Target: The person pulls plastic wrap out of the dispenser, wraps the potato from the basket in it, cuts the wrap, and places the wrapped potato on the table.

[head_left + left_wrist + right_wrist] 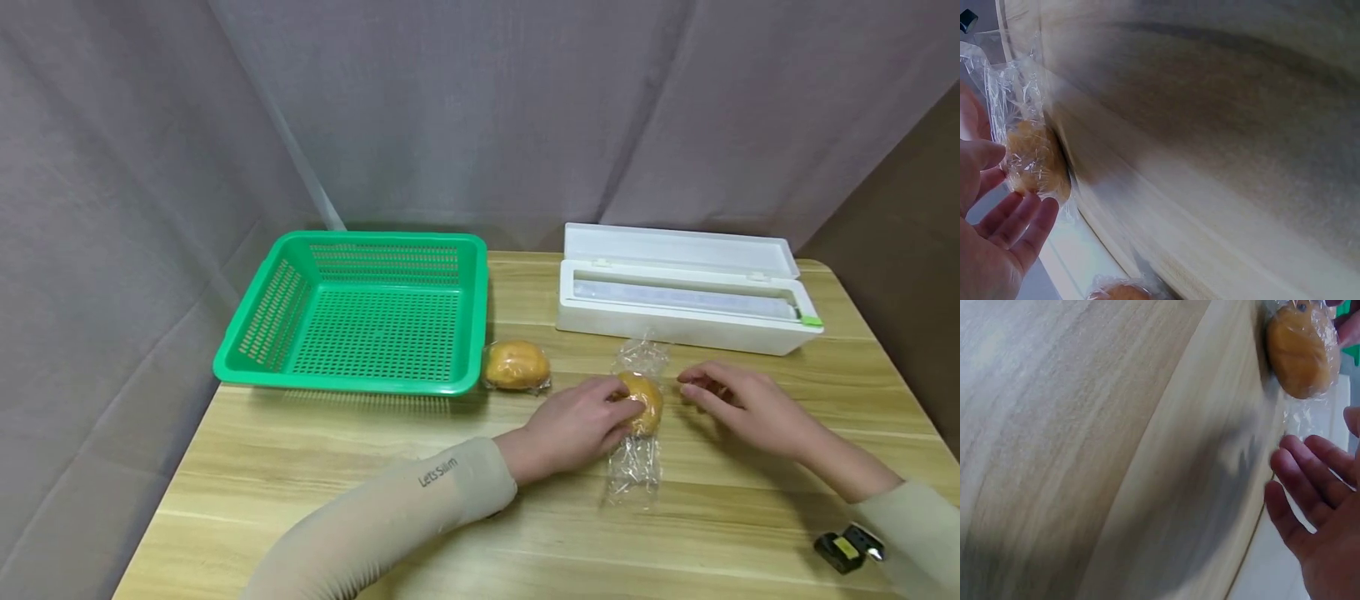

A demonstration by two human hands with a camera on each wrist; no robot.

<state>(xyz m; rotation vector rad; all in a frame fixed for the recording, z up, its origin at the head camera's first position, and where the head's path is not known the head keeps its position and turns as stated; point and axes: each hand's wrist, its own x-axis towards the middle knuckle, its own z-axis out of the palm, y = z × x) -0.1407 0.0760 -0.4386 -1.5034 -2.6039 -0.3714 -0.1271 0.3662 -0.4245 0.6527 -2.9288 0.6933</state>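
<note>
A yellow-orange mango (647,398) lies on the table in clear plastic film, with loose film ends spread beyond its far and near sides. My left hand (577,421) holds this mango from the left, thumb and fingers around its side. Just right of the mango, my right hand (750,407) hovers apart from it with loosely bent fingers and nothing in them. The right wrist view shows the same mango (1297,353) beyond the spread fingers. A second film-wrapped mango (517,365) rests left of my left hand, beside the green basket (471,385).
At the back right stands a long white box (675,325), its lid (678,248) raised, with a film roll (682,298) inside and a green piece at one end. A small black object (842,550) lies by my right sleeve. Grey curtain (480,108) hangs behind the table.
</note>
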